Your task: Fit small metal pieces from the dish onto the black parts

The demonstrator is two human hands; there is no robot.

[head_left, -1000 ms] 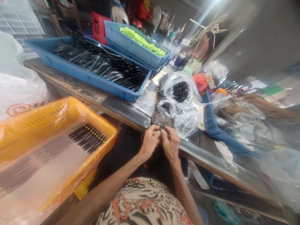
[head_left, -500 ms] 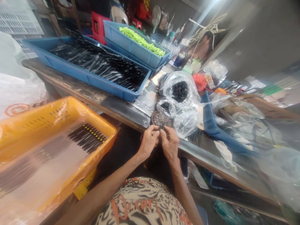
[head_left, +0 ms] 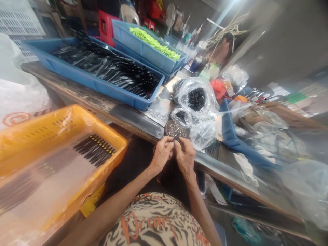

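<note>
My left hand [head_left: 162,154] and my right hand [head_left: 185,156] meet at the near edge of the workbench [head_left: 133,118], fingers pinched together on a small dark part [head_left: 176,140] too small to name. Just beyond the fingertips sits a small round dish [head_left: 175,129] full of tiny grey metal pieces. Clear plastic bags [head_left: 196,99] holding black parts lie right behind the dish.
A yellow crate [head_left: 61,150] lined with plastic holds rows of black tools at my left. A long blue tray [head_left: 99,73] of dark tools and a blue tray of green parts [head_left: 151,48] stand farther back. Another person [head_left: 220,51] sits at the far end. Bags and clutter cover the right.
The view shifted slightly; both hands stay pinched together at the bench edge with little movement.
</note>
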